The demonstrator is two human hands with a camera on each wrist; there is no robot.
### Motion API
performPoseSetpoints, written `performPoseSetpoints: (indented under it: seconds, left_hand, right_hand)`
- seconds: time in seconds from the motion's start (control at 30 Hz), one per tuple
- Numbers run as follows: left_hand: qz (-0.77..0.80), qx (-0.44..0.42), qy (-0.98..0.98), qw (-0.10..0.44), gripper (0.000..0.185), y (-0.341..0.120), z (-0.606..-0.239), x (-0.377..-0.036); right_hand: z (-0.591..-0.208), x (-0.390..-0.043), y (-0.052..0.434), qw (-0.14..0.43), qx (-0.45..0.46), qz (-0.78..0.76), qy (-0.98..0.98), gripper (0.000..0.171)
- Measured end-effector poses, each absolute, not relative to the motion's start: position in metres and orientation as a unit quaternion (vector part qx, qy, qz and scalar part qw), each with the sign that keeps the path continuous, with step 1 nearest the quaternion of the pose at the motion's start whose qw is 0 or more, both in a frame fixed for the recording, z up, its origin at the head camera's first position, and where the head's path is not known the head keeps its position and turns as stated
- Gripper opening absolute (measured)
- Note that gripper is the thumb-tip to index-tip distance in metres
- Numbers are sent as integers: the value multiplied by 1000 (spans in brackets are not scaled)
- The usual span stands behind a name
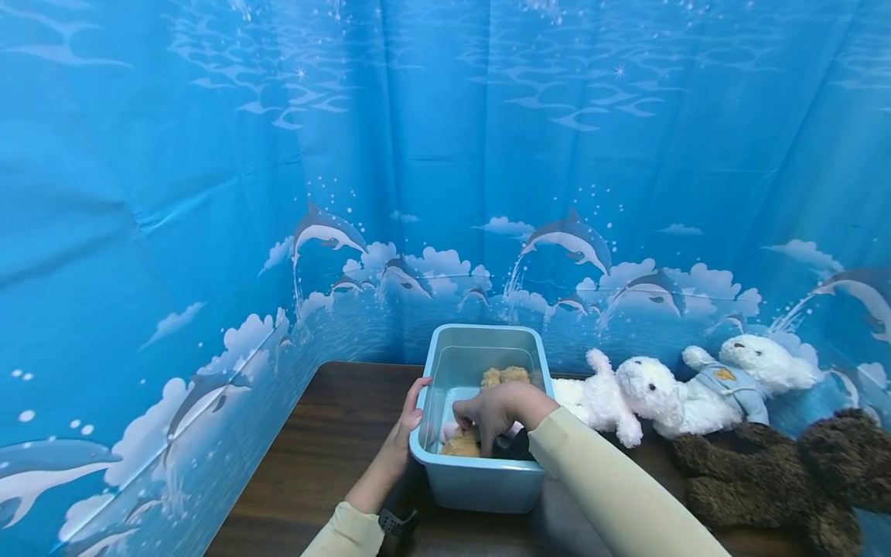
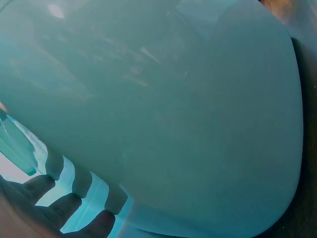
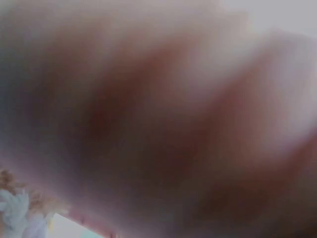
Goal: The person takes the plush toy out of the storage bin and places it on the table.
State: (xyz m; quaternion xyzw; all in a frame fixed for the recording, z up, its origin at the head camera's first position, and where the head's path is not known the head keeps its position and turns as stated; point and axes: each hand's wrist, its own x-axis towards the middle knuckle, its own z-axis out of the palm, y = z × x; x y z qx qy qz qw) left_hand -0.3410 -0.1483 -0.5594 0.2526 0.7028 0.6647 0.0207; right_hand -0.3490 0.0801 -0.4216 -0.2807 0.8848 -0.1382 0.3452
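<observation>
A light blue plastic bin (image 1: 480, 486) stands upright on the dark wooden table. My left hand (image 1: 407, 425) grips its left side, thumb at the rim. In the left wrist view the fingers (image 2: 63, 206) of that hand lie against the bin's wall (image 2: 178, 114). Reaching down inside the bin, my right hand (image 1: 503, 410) has its fingers bent around a tan plush toy (image 1: 462, 444), which it partly covers. More tan plush (image 1: 506, 376) shows behind that hand. Blurred fingers fill the right wrist view, with tan and whitish fur (image 3: 22, 206) at its lower left corner.
Right of the bin lie two white plush bears, one (image 1: 599, 398) close beside it and one in a light blue top (image 1: 738, 387). A dark brown plush bear (image 1: 759, 476) lies nearer on the right. Behind the wooden table (image 1: 306, 464) hangs a dolphin-print curtain (image 1: 445, 186).
</observation>
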Motion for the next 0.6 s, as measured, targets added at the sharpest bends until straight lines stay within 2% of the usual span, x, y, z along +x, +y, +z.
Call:
performPoseSetpoints:
  seconds: [0.27, 0.47, 0.6]
  left_hand:
    - [666, 256, 700, 25, 69, -147, -558, -341]
    - [657, 241, 714, 18, 67, -149, -558, -339]
    - [655, 240, 716, 24, 68, -150, -557, -339]
  right_hand:
    - [-422, -349, 81, 365, -254, -131, 886, 62]
    - [-422, -348, 80, 317, -281, -91, 901, 51]
    - [-421, -347, 82, 285, -302, -89, 905, 53]
